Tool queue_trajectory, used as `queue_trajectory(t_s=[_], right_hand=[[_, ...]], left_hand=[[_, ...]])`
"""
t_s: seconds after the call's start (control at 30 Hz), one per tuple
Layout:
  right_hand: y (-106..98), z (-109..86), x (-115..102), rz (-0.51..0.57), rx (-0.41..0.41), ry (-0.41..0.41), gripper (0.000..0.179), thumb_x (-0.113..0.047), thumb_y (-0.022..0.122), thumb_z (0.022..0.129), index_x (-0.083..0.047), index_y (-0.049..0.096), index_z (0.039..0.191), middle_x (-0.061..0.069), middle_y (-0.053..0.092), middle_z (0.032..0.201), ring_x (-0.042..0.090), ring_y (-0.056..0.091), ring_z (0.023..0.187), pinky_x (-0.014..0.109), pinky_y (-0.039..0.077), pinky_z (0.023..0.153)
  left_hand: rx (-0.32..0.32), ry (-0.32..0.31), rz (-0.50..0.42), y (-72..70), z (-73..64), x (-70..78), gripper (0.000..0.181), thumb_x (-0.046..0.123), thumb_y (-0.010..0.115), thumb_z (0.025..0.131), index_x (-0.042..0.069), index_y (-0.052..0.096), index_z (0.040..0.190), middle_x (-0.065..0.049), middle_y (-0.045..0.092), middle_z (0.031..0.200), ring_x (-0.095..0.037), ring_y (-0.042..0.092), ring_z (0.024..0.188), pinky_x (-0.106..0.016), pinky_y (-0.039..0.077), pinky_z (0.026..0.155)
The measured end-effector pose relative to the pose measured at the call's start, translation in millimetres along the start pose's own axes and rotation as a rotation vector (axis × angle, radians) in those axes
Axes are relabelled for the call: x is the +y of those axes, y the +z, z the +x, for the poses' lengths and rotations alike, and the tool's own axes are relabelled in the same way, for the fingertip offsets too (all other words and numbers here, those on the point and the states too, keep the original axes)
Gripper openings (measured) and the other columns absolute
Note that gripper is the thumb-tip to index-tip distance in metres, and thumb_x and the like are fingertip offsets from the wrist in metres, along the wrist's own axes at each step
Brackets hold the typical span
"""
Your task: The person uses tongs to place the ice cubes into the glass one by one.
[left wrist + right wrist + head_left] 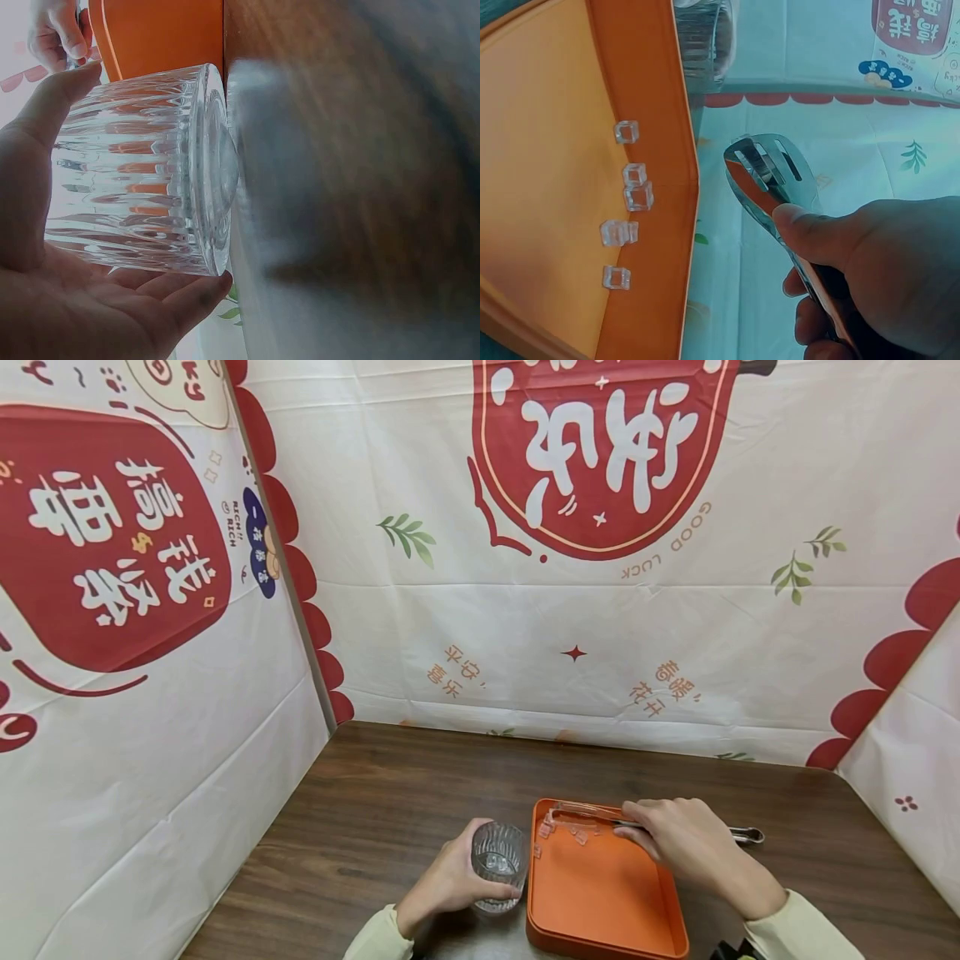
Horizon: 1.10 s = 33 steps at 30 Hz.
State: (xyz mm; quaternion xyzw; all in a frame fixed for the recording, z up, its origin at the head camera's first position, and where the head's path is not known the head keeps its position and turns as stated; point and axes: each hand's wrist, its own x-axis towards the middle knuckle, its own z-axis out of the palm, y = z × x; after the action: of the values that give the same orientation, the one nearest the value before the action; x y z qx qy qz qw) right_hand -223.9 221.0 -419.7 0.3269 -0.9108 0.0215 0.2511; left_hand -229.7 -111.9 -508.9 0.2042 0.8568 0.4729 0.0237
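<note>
My left hand [459,870] grips a ribbed clear glass [498,860], thumb on one side and fingers on the other. In the left wrist view the base of the glass [135,176] faces the wooden table; whether it touches cannot be told. Something clear shows at its bottom. Metal tongs [769,169] are in my right hand [686,843], their head over the far part of an orange tray [607,893]. Several small clear cubes [637,196] lie along the tray's wall. I cannot tell whether a cube sits between the tong tips.
The dark wooden table [390,793] extends around the tray. White printed cloth [525,618] hangs behind it and on both sides. The tray's raised rim stands just right of the glass.
</note>
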Motion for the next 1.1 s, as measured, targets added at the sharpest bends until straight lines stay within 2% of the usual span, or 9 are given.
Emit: queue_trajectory(t_s=[0.33,1.1], right_hand=[[-2,4.7,-3,-0.007,0.048,-0.017,0.034,-0.040,0.074,0.084,-0.028,0.045,0.072,-0.022,0.037,0.061,-0.003,0.033,0.046,0.022,0.027,0.042],[-12,9.1,-8,-0.013,0.072,-0.017,0.036,-0.033,0.080,0.079,-0.027,0.045,0.072,-0.022,0.035,0.061,-0.002,0.032,0.045,0.022,0.026,0.043]], left_hand=[[-0.009,0.000,0.000,-0.6,-0.6,-0.7,0.086,0.041,0.094,0.061,0.018,0.049,0.131,-0.004,0.068,0.108,-0.017,0.065,0.094,-0.030,0.051,0.081],[-0.008,-0.016,0.023,-1.6,0.1,1.9,0.087,0.041,0.094,0.060,0.020,0.049,0.131,-0.002,0.067,0.109,-0.017,0.065,0.094,-0.031,0.051,0.082]])
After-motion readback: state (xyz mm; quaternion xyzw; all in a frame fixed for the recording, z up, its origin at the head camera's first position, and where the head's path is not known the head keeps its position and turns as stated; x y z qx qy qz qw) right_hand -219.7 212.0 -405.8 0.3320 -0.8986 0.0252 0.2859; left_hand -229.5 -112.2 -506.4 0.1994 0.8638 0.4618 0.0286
